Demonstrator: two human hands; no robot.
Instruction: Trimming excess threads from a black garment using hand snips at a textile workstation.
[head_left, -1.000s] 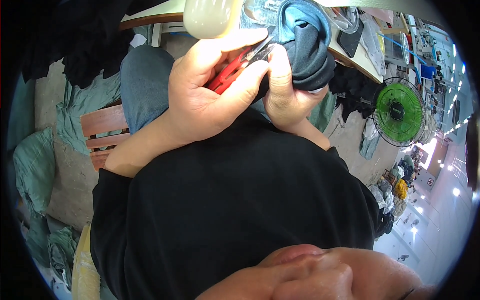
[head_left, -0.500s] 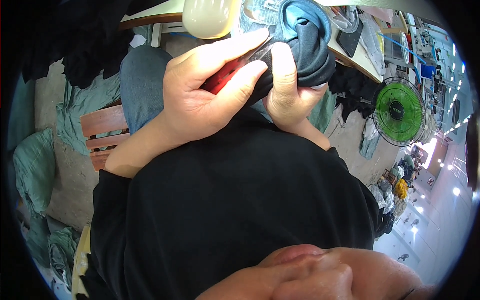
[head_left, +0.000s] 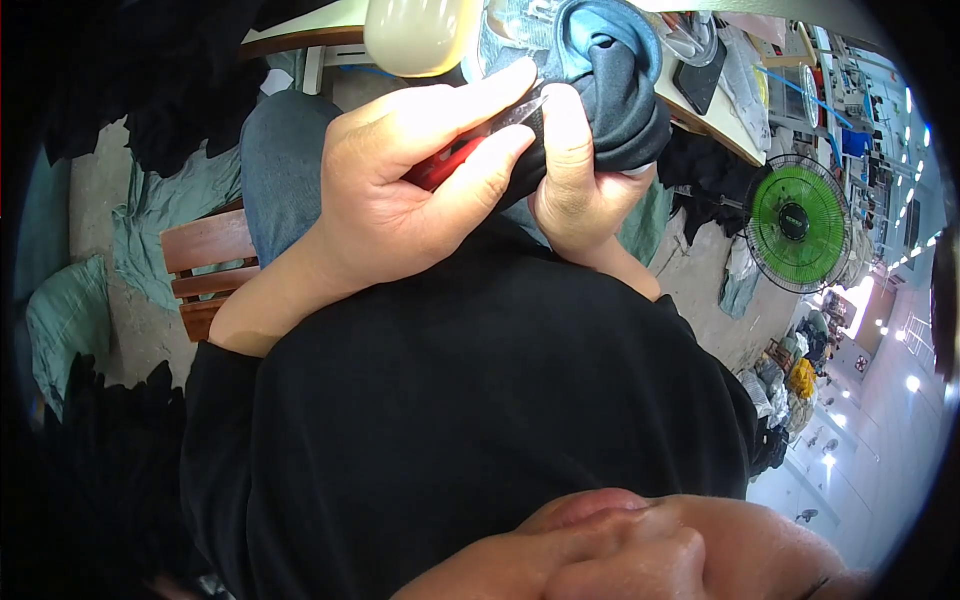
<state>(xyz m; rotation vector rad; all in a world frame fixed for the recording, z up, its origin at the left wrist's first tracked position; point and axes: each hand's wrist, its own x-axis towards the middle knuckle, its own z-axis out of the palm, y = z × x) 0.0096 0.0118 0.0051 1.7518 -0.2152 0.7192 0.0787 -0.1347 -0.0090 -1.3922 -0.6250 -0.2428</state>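
Note:
In my left hand is a small red-handled tool with a narrow, pointed, shiny tip, pinched between thumb and fingers; its exact kind is hard to make out. The tip reaches the edge of a bunched dark navy cloth, close to my right thumb. My right hand is closed on this cloth, thumb on top, with the other fingers mostly hidden beneath it. Part of the cloth is twisted into a coil and looks lighter blue where light falls on it.
A cream rounded machine part or lamp stands just beyond my hands. On the table at right lie a dark phone and plastic bags. A green fan is at right, a wooden slatted seat at left. Black cloth fills the lower left.
The tool's tip has turned slightly and now touches near my right thumb. A dark mass of black cloth has come into the lower left. My right hand has hardly moved.

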